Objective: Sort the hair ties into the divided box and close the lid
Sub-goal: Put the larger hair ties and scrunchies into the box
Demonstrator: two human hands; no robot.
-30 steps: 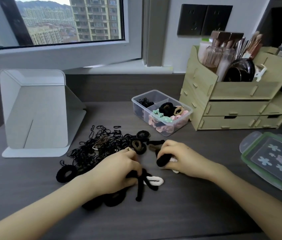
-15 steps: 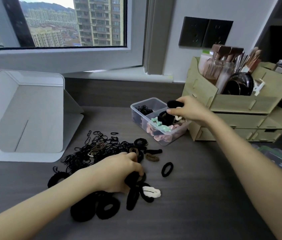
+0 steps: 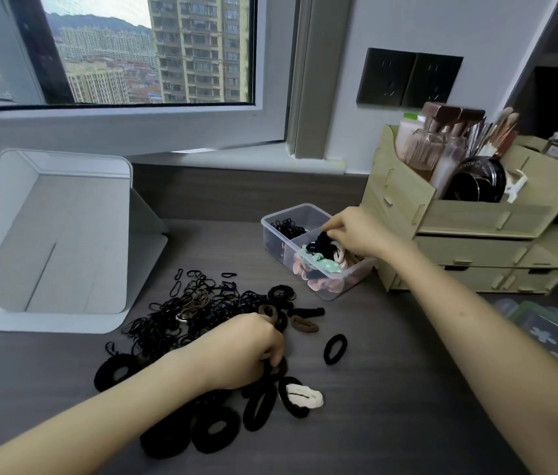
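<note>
Black ties [image 3: 272, 368] in left hand [image 3: 236, 351]; right hand [image 3: 356, 231] in box [image 3: 335, 289]

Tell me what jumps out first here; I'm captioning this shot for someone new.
A sprawling pile of black hair ties covers the desk's middle, the left hand gripping a thick tie at its near edge. Behind it, the right hand reaches into the clear divided box.

Left grip [image 3: 236, 351] curled near, right grip [image 3: 353, 231] extended forward, pinching
</note>
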